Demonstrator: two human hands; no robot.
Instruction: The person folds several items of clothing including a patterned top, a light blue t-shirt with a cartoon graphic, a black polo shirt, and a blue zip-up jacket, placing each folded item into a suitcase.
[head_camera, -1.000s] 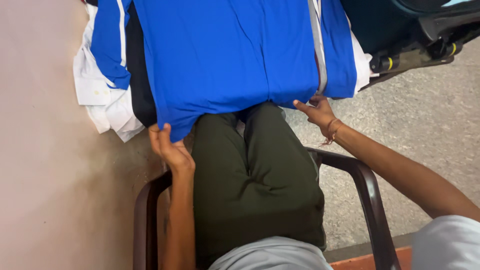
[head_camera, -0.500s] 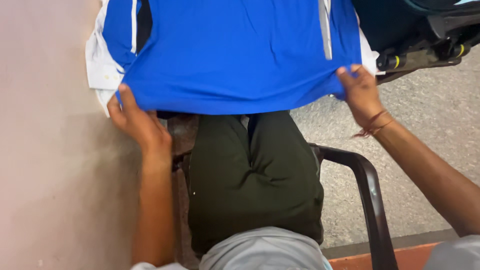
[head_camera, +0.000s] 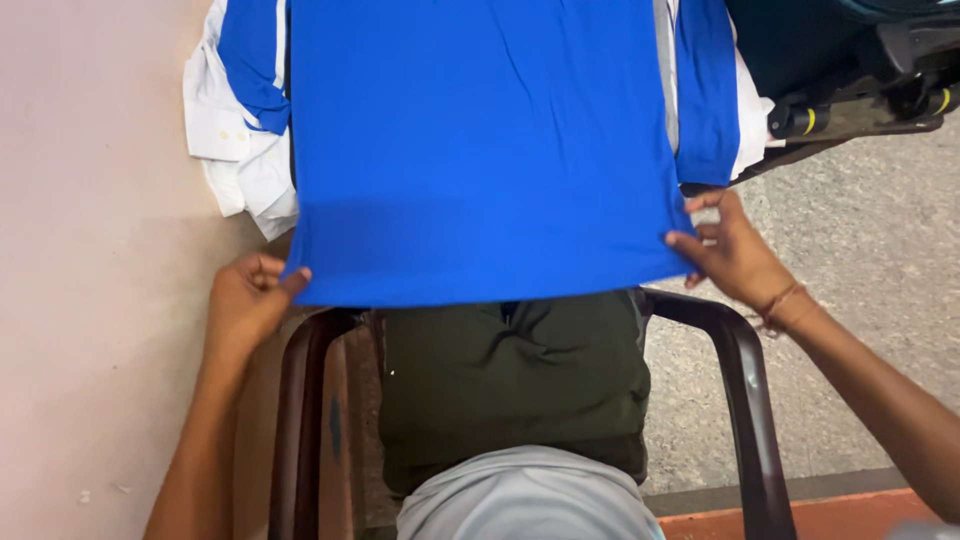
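Across the middle of the head view, the blue shirt (head_camera: 480, 150) hangs flat and taut, its lower hem running from my left hand (head_camera: 245, 300) at lower left to my right hand (head_camera: 730, 250) at right of centre. My left fingers are curled in, pinching the hem's corner; my right fingers pinch the opposite corner between thumb and fingertips.

Both grips sit right at the edge of the cloth, so I judge a corner could slip out if I pull harder sideways, and the hem would sag onto my dark green trousers (head_camera: 510, 380).

That shirt is a smooth, thin knit, nearly creaseless, with a grey stripe near its right side. Behind it, at upper left, crumpled white shirts (head_camera: 235, 150) lie in a pile with buttoned cuffs. Beneath me, the dark brown chair (head_camera: 735, 370) has glossy, rounded plastic arms; the floor (head_camera: 860, 300) at right is speckled grey.
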